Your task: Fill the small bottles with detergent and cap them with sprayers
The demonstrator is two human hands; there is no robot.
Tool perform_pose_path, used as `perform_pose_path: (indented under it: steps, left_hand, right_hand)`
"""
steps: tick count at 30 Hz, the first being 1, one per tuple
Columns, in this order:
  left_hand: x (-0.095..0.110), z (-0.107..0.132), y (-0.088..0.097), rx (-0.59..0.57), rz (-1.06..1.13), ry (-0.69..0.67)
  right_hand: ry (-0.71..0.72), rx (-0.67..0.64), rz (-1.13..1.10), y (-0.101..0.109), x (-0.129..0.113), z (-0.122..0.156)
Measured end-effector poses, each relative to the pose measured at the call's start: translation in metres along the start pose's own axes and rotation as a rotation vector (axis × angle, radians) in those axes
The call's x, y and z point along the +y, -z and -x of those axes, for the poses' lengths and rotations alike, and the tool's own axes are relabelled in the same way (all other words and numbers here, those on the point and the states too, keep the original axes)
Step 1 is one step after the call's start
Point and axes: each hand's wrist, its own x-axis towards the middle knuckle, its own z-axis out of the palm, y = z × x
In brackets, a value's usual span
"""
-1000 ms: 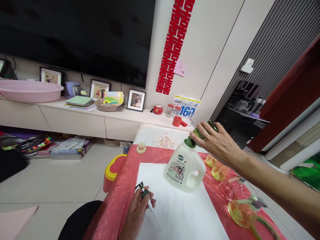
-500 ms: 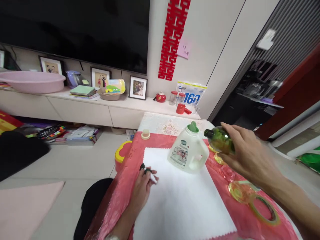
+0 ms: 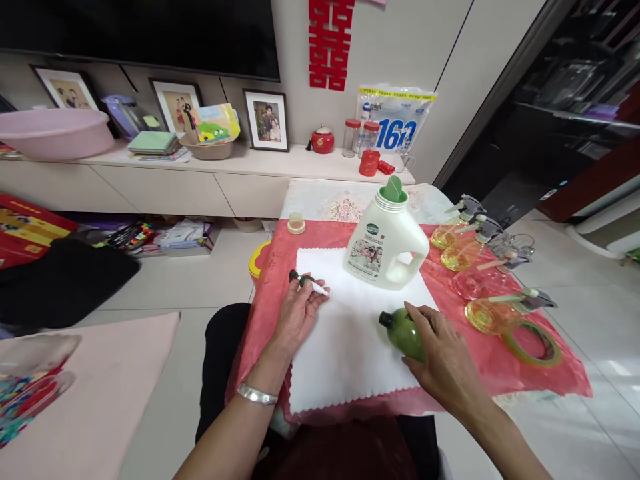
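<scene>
My left hand (image 3: 299, 310), palm partly up, grips a small black pump head with a white tube (image 3: 319, 287) above the left side of the white cloth (image 3: 345, 360). My right hand (image 3: 443, 347) is wrapped round a green bottle (image 3: 406, 333), tilted over on its side with its uncapped black neck toward the left. Behind it stands a large white detergent jug (image 3: 385, 243), upright, with a green spout showing in its open mouth. The jug's cap (image 3: 296, 223) appears to be the pale round piece at the table's far left.
Several clear spray bottles (image 3: 493, 313) with yellow or pink liquid line the right side of the red-covered table (image 3: 325, 232), beside a roll of tape (image 3: 533, 343). A low cabinet (image 3: 260, 193) runs behind, holding framed photos and jars.
The green bottle in my right hand has moved down and left, over the cloth. My left hand keeps hold of the pump head. The view has tilted down, showing more of the table.
</scene>
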Motion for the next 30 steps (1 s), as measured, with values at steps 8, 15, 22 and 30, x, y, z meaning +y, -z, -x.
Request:
perform_pose_path:
  steps: [8,15,22,30]
  left_hand:
    - [0.009,0.018,-0.016,-0.01,-0.074,-0.063]
    - [0.001,0.037,-0.026,-0.055,-0.136,-0.099]
    - [-0.009,0.057,-0.03,-0.098,-0.212,-0.096]
    - [-0.014,0.068,-0.03,-0.129,-0.139,0.007]
  right_hand:
    - [-0.031,0.024,-0.088,-0.001,-0.033,-0.003]
    - [-0.026,0.03,-0.175,-0.004,-0.045,-0.004]
    - [-0.022,0.049,-0.263,-0.003,-0.059,-0.006]
    - [-0.044,0.047,-0.342,0.002,-0.075,-0.006]
